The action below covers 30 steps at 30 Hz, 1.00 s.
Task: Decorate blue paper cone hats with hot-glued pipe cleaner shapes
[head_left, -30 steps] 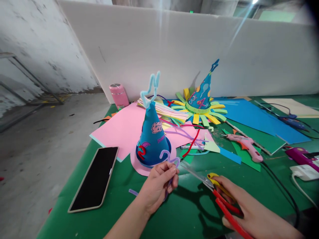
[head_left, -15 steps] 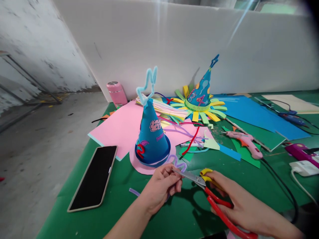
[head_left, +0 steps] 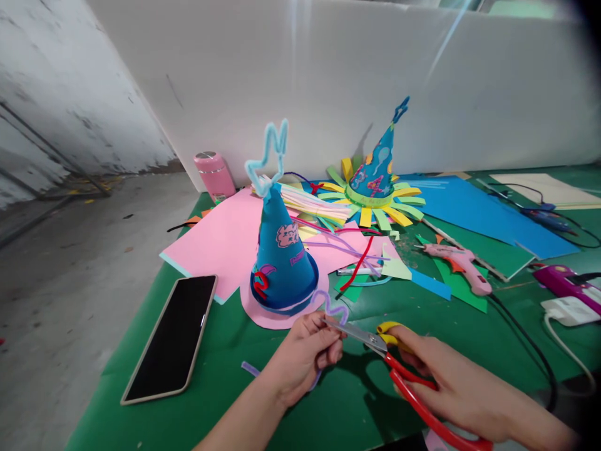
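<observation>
A bent lilac pipe cleaner (head_left: 337,308) is pinched between the fingers of my left hand (head_left: 307,351), its wavy part sticking out above them. My right hand (head_left: 446,376) is wrapped round the handles of a pair of scissors (head_left: 369,338), one yellow and one red. The blade tips lie at my left fingertips, by the pipe cleaner; whether they touch it I cannot tell. Just behind stands a blue cone hat (head_left: 284,269) with a pink brim, a red figure on its side and a light blue pipe-cleaner star (head_left: 272,153) on top.
A phone (head_left: 171,341) lies to the left. Farther back are a pink flask (head_left: 215,175), pink sheets (head_left: 220,241), loose pipe cleaners and a second cone hat (head_left: 375,169) with a yellow-green fringe. On the right lie a pink glue gun (head_left: 457,263), its cord and a white plug (head_left: 570,310).
The view has shifted slightly, so the hats and phone appear a little farther left. Both hands keep nearly the same pose, with the scissors still at the left fingertips.
</observation>
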Motion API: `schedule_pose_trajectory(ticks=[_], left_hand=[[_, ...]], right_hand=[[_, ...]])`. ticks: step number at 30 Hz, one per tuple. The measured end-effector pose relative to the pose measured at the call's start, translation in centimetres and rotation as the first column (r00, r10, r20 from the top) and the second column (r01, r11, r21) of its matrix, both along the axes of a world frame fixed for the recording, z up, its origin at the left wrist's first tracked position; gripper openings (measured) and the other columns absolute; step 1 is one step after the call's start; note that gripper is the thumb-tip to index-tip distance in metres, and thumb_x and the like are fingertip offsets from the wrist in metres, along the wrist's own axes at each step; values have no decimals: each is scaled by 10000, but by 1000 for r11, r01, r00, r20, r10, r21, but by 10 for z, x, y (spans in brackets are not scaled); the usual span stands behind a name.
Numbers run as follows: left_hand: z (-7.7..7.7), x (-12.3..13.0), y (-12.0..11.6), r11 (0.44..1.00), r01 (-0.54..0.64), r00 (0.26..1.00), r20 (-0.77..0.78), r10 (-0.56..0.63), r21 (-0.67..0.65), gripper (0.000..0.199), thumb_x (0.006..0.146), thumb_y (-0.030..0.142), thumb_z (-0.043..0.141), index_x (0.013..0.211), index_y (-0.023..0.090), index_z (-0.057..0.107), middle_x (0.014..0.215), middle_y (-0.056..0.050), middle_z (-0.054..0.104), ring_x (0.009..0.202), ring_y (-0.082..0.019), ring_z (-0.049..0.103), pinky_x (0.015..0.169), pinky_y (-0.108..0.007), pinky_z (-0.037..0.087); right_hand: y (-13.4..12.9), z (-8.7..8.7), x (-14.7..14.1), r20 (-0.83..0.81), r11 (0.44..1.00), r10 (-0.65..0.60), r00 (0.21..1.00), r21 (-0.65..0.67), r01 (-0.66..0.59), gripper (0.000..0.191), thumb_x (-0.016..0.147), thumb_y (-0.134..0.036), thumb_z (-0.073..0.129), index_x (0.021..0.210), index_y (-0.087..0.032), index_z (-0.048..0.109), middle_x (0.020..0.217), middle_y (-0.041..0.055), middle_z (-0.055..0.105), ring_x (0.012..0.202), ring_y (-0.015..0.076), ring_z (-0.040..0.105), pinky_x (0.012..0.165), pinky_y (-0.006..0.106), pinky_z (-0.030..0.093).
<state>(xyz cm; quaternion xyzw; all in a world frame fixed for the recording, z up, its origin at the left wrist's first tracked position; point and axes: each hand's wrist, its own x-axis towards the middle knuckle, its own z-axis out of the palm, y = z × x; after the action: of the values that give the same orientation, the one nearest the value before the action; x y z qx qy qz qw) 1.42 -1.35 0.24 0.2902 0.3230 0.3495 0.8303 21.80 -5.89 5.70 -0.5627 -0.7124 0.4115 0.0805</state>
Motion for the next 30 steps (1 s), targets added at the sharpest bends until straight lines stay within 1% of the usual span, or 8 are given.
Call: schedule_pose_trajectory(ticks=[5,9,15,20,23,26,28,30], left_hand=[[-7,2,0,1000,1,1000,-1,-1,-5,79,705,156,556,638,116,545,393,42,495,326,-12,306,448,-200,227],[-8,4,0,1000,15,1000,-12,-15,-11,73,693,173,566,654,116,540,390,48,486,316,-14,291,431,-203,202],[-9,7,-1,1000,18,999,-36,-18,-6,105,711,202,554,658,113,538,383,49,475,320,-15,278,425,-206,175],[-9,8,-2,998,55,993,-106,-55,3,150,710,248,564,652,112,538,390,45,475,327,-15,268,405,-201,142],[-7,8,-3,995,99,977,-189,-94,17,180,709,285,572,651,120,530,413,38,490,336,-19,285,386,-189,141],[-4,8,-5,983,172,954,-260,-152,56,198,717,316,564,672,127,527,458,27,520,349,-25,324,379,-177,179],[-2,8,-6,971,217,938,-296,-178,103,198,722,323,557,695,130,527,487,22,531,369,-32,352,390,-171,224],[0,8,-8,952,263,920,-338,-199,157,203,717,331,558,710,131,527,507,22,532,383,-37,363,405,-173,263]], right_hand=[[-3,-9,5,22,1000,4,1000,-7,-4,230,805,-332,446,983,-202,512,702,14,599,594,136,509,513,204,372],[-5,-15,10,36,1000,7,999,3,-7,271,811,-360,435,1023,-202,496,708,22,602,590,140,515,506,208,365],[-4,-16,12,69,1000,17,997,10,-18,291,812,-350,429,1053,-195,482,695,31,603,584,149,525,486,210,357],[-1,-17,15,137,996,69,988,41,-75,261,828,-360,384,1000,-192,485,665,27,582,569,155,519,493,228,366],[6,-22,25,197,993,-12,980,116,-11,258,831,-365,364,980,-195,490,650,23,581,557,159,527,487,237,376],[14,-34,41,325,973,-143,935,220,72,307,809,-404,385,1006,-193,489,598,7,567,508,165,525,474,259,390],[17,-43,53,388,950,-202,899,300,84,360,773,-421,436,1040,-185,490,686,30,601,551,176,553,504,281,425],[18,-52,64,418,922,-230,879,383,59,409,743,-430,472,1051,-165,506,892,85,614,681,202,590,591,312,466]])
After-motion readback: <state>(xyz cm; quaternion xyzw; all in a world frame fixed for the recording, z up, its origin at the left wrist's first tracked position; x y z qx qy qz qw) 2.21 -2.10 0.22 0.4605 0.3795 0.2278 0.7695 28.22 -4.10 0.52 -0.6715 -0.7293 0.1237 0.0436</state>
